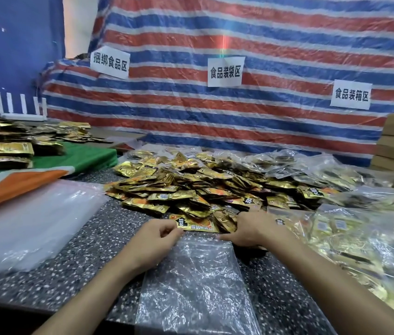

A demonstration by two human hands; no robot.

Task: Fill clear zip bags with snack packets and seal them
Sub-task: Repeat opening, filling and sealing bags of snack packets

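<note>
Two corners of the bag (pixel 198 281) mouth: left hand (pixel 153 240) fingers (pixel 168 230) pinch one, right hand (pixel 254 229) grip unclear; packets (pixel 191 189) at 12 o'clock, nearer the right.

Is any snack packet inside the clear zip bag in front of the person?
No, the clear zip bag lies flat with only the speckled counter showing through it.
</note>
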